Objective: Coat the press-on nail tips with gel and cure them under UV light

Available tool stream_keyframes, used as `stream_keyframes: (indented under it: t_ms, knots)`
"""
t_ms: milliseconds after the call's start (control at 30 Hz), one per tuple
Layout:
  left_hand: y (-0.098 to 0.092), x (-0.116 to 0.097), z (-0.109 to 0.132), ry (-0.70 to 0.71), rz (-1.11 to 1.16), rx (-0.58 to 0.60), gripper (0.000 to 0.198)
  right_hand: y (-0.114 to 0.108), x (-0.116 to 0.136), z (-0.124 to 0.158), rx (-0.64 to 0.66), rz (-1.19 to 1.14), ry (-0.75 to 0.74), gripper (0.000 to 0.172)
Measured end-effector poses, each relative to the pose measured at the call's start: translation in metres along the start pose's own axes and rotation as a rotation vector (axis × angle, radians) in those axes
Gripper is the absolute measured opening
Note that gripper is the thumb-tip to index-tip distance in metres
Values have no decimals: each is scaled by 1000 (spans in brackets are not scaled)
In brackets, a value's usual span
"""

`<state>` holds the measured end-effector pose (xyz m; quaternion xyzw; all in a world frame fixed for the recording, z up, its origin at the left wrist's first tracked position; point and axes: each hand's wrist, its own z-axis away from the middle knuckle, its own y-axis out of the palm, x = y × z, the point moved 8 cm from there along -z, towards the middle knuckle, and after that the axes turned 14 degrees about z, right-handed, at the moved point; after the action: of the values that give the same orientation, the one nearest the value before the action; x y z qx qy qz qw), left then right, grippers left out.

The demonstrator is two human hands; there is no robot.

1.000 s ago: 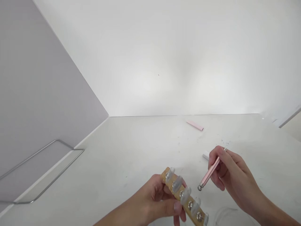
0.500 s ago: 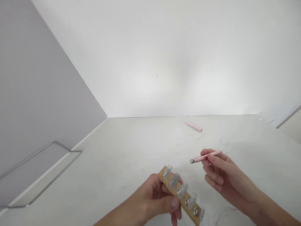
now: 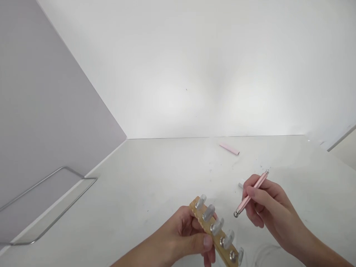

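Pinching a slim pink dotting tool (image 3: 251,195) near its middle, the fingers (image 3: 253,193) of the right hand (image 3: 271,213) are pressed around the smooth barrel. Its small steel ball tip is pointed down and left, near the wooden strip (image 3: 216,237) but apart from it. That strip is gripped in the left hand (image 3: 180,239), with the thumb laid on its face and the other fingers curled behind, and is held tilted above the counter (image 3: 155,174). Five clear, glossy nail tips (image 3: 209,212) are carried along it on round metal studs. A slip is judged possible, since the barrel is thin and slick, and a hard poke could knock a light tip off its stud. On the matt white counter a short pink tube (image 3: 229,148) is seen well apart, and a bent wire stand (image 3: 52,196) at the left.
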<state>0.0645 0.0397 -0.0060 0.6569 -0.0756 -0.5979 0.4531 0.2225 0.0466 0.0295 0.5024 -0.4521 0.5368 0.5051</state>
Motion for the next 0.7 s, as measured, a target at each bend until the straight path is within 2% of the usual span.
stream_keyframes:
  t_ms: [100, 267, 400, 533, 700]
  knots:
    - [-1, 0, 1, -21, -11, -22, 25, 4, 2, 1, 21, 51, -57, 32]
    - [-6, 4, 3, -78, -46, -67, 20, 4, 2, 1, 32, 69, -94, 38]
    - [-2, 11, 2, -143, -45, -44, 16, 2, 0, 1, 19, 112, -72, 29]
    - [1, 11, 2, -172, -58, -87, 15, 8, 0, 3, 58, 163, -51, 22]
    - [4, 7, 0, -157, -95, -101, 13, 16, 9, 8, 110, 218, -126, 20]
